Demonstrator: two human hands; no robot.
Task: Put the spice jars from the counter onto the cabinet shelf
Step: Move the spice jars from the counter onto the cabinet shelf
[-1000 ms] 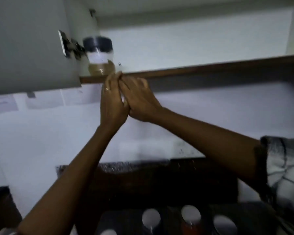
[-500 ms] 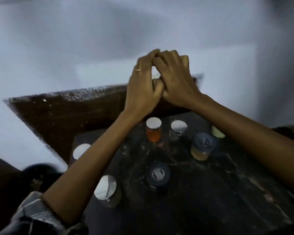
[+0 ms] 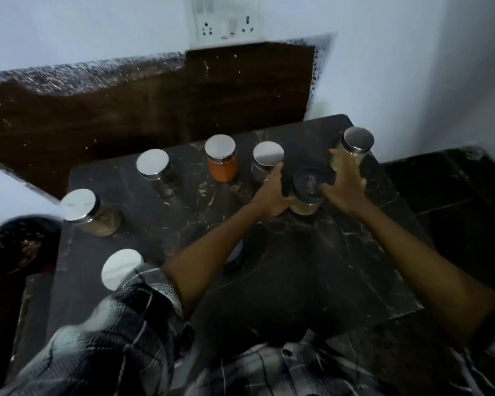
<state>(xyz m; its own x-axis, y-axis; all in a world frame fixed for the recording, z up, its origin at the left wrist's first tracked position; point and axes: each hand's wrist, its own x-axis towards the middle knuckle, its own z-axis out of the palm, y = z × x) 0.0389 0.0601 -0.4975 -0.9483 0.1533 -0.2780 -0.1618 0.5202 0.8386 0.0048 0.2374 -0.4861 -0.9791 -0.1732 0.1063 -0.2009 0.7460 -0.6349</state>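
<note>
A jar with a dark lid and beige contents [image 3: 307, 192] stands on the black marble counter [image 3: 297, 275]. My left hand [image 3: 272, 192] is at its left side with the thumb against its base. My right hand [image 3: 345, 187] is at its right side, fingers spread, thumb at the lid. Both hands are open around it. Silver-lidded jars stand about: an orange-filled jar [image 3: 222, 161], a dark jar [image 3: 267, 157], a pale jar [image 3: 355, 147] behind my right hand, and more at the left [image 3: 153, 167]. The cabinet shelf is out of view.
Two more silver-lidded jars stand at the counter's left edge [image 3: 82, 208] and front left [image 3: 122, 268]. Another dark jar [image 3: 236, 252] is mostly hidden under my left forearm. A wall socket [image 3: 226, 21] sits above the brown backsplash. A lower dark surface [image 3: 455, 201] lies to the right.
The view has dropped from the cabinet shelf to the counter. My hands, pressed together before, have separated and come down on either side of the dark-lidded jar.
</note>
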